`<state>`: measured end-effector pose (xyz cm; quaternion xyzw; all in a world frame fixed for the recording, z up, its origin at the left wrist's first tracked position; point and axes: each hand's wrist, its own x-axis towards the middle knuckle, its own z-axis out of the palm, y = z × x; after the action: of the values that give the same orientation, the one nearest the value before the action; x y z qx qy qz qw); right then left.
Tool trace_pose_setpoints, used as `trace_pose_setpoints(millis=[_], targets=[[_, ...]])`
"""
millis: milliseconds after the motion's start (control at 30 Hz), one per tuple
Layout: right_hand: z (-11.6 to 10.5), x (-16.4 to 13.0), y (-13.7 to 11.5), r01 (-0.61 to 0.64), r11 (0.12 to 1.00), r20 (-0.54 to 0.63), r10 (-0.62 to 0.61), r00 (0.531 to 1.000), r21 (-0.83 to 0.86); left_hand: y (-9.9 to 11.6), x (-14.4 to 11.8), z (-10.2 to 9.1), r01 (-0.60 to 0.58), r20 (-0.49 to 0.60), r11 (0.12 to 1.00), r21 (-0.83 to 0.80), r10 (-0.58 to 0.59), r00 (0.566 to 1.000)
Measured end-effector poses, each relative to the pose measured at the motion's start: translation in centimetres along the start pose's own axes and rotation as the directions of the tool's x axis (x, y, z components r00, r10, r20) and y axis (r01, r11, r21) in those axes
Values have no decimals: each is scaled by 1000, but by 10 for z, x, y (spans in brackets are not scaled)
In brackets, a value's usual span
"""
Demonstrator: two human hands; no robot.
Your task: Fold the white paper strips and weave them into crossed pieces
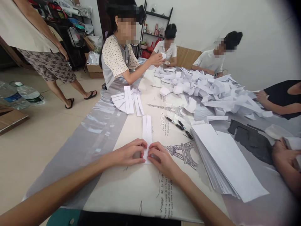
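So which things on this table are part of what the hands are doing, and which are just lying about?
In hand:
- left hand and right hand, pressing the near end of the narrow folded white paper strip
- stack of flat white paper sheets

Lying about:
- black pens
- clear plastic water bottles

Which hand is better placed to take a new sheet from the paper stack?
Right, probably. The right hand presses the folded strip on the side where the paper stack lies. The left hand is on the strip's far side and would have to cross over it.
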<state>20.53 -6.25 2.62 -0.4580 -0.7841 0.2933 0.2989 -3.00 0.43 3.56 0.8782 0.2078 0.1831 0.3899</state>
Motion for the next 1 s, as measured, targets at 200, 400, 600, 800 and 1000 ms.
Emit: trace_pose_setpoints(millis=[200, 400, 600, 800, 1000], targets=[[-2, 1, 0, 5, 1000, 1, -5, 1000, 31, -6, 2, 3, 21, 33, 1000, 7, -21, 999], [-2, 1, -1, -7, 999, 16, 7, 1000, 35, -3, 3, 2, 2, 35, 1000, -22, -2, 999], [-1, 2, -1, -8, 999, 16, 8, 1000, 40, -3, 4, 5, 24, 8, 999, -25, -23, 1000], [-1, 2, -2, 9, 1000, 0, -9, 1000, 25, -4, 4, 6, 55, 36, 998, -23, -54, 998], [6, -1, -2, 71, 997, -21, -71, 997, -28, 4, 5, 7, 41, -6, 999, -19, -41, 999]])
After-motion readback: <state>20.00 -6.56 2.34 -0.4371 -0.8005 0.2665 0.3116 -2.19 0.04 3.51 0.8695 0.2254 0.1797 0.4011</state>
